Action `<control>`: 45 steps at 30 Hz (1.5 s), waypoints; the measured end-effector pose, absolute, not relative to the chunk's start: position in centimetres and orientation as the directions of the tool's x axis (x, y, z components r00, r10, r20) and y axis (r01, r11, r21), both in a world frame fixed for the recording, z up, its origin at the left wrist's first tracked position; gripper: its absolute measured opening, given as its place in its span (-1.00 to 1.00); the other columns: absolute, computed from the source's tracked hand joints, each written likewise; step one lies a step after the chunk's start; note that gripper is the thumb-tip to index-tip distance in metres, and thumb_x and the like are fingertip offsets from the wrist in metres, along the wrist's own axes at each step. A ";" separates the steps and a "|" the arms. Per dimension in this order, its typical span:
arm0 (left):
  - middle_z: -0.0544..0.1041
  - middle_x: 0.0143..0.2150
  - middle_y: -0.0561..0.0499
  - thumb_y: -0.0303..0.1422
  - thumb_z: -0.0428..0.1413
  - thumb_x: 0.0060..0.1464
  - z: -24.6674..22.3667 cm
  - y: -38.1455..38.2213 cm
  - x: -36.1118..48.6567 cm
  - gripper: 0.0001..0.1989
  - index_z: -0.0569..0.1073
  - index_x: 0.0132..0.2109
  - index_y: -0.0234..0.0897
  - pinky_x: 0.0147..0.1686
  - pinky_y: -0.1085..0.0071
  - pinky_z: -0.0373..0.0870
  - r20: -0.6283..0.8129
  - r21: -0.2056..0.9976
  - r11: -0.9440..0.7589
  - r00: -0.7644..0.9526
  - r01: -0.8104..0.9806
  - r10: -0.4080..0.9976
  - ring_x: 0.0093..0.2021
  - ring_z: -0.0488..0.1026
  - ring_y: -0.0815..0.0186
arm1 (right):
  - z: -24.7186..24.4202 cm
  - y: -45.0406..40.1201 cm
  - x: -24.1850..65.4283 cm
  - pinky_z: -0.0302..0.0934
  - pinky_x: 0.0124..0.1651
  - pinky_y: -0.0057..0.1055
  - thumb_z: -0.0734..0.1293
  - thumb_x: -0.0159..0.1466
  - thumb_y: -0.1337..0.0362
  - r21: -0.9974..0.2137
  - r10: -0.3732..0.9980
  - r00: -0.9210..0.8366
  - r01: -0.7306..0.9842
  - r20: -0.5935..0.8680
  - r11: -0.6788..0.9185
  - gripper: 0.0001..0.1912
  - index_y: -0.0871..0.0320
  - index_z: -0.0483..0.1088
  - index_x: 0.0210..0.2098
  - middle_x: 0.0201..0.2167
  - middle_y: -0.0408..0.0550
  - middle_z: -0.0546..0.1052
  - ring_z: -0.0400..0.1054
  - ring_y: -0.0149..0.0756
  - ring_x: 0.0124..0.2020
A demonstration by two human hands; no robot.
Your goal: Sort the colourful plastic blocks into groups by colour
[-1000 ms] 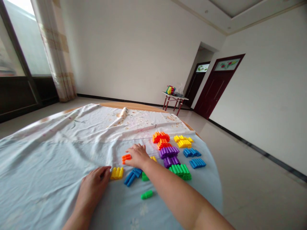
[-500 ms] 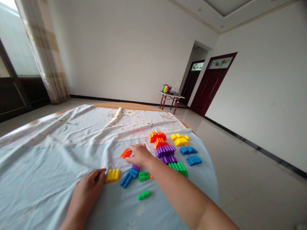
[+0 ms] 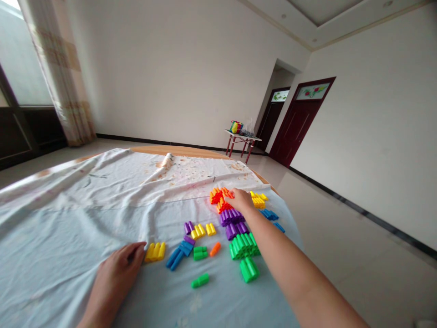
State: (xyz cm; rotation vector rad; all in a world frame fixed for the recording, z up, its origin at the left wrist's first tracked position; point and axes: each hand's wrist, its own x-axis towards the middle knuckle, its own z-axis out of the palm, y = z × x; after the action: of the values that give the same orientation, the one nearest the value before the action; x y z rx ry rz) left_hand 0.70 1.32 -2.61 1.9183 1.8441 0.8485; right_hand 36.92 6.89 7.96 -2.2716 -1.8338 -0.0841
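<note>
Your orange plastic tube bunch (image 3: pixel 217 196) is lying farther right; nearer you, three yellow tubes (image 3: pixel 156 252) are lying abreast.

Open cloth (image 3: pixel 78 232) far left, purple rows (image 3: pixel 232 219) (close-packed) blocking right

Round wooden table (image 3: pixel 177 149), rumpled white-and-pale-blue floral tablecloth (image 3: pixel 126 218), a line of bundled orange plastic pegs (image 3: pixel 218 197), purple pegs (image 3: pixel 232 218) and green pegs (image 3: pixel 244 246), yellow pegs (image 3: pixel 258 199) and blue pegs (image 3: pixel 269 214) to its right, mixed-colour clusters (image 3: pixel 185 248) to its left

It was kinda plain where I stood tbh: pale walls (image 3: pixel 170 73), shiny floor (image 3: pixel 337 259), dark red door (image 3: pixel 297 127), daylight from the window (image 3: pixel 20 68).
</note>
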 end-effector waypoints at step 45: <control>0.61 -0.18 -0.04 -0.08 -0.09 0.02 -1.0 0.4 1.3 -0.55 0.55 -0.15 -0.22 -0.20 0.42 0.37 0.150 0.611 -0.080 -0.017 0.788 0.988 -0.16 0.51 0.20 | 4.2 -4.9 29.7 0.07 -0.01 -0.27 0.21 0.19 0.44 -0.116 0.953 -0.302 0.946 0.030 0.304 -0.72 0.09 0.42 -0.15 -0.15 0.00 0.45 0.22 -0.19 -0.04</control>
State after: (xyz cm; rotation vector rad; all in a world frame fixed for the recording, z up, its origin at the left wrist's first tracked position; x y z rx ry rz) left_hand 1.32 0.44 -0.96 1.9191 1.8520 0.7991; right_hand 29.71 -4.88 4.17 -1.7973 -2.4603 0.1165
